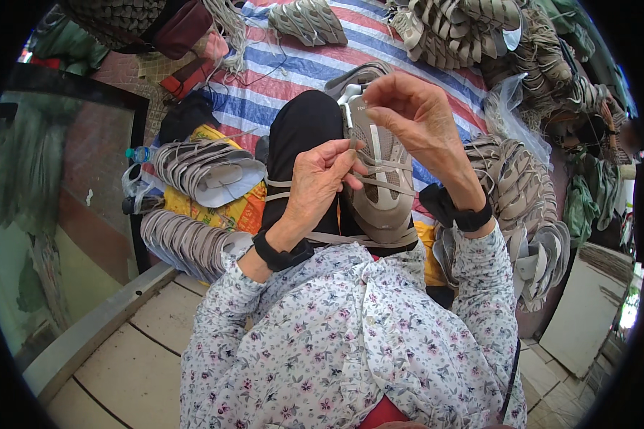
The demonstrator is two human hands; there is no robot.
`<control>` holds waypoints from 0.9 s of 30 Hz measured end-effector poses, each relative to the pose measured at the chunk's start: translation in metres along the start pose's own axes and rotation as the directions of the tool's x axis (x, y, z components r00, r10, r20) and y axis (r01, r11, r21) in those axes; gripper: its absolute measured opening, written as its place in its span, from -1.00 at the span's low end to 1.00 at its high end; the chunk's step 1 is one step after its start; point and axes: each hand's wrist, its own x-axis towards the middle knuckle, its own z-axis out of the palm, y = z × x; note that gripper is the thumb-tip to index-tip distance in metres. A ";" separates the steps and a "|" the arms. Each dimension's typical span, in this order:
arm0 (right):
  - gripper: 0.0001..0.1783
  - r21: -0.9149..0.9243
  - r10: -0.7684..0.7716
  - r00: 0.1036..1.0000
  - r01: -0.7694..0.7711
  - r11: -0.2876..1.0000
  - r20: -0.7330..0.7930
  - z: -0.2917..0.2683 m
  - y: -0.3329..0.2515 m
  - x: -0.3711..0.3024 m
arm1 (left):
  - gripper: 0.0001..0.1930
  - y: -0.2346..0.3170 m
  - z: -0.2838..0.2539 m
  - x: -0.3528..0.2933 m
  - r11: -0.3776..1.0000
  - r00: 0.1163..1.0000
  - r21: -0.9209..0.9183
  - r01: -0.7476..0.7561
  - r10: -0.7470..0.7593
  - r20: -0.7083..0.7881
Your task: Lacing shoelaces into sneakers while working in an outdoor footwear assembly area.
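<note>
A taupe shoe upper (384, 204) with mesh panels and pale trim lies on my lap, its rounded toe toward me. Flat beige shoelace (390, 187) runs across its front. On the upper's left edge, my left hand (323, 174) pinches a strand of the lace between thumb and fingers. Higher up, my right hand (416, 118) is raised over the tongue end, fingers curled toward the thumb; what lies between their tips is too small to make out. Beside those fingertips sits a white curved piece (349, 94), partly hidden.
Nested stacks of shoe uppers (206, 171) lie to the left, with more piled uppers (511, 186) on the right. A striped sheet (257, 79) covers the floor ahead, bearing another upper bundle (308, 23). A glass-panelled frame (71, 179) stands at far left, a pale board (587, 307) at right.
</note>
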 end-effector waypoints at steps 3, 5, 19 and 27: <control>-0.83 -0.367 -0.071 0.989 0.116 0.923 0.133 -0.022 0.016 -0.012 | -0.69 -0.002 -0.002 0.000 1.000 0.998 0.011 -0.019 0.019 -0.066; -0.77 -0.572 0.004 0.950 0.185 0.799 0.312 -0.020 0.029 -0.024 | -0.69 -0.005 -0.010 -0.004 1.000 0.990 -0.026 -0.017 0.014 -0.139; -0.90 -0.371 -0.042 0.995 0.071 0.926 0.086 0.013 0.046 -0.043 | -0.71 -0.008 -0.003 -0.005 0.998 0.987 -0.060 -0.031 0.021 -0.160; -0.93 -0.002 0.113 0.987 -0.114 0.993 -0.118 0.010 0.043 -0.034 | -0.65 -0.006 0.016 0.005 0.992 0.997 -0.107 -0.063 0.059 -0.044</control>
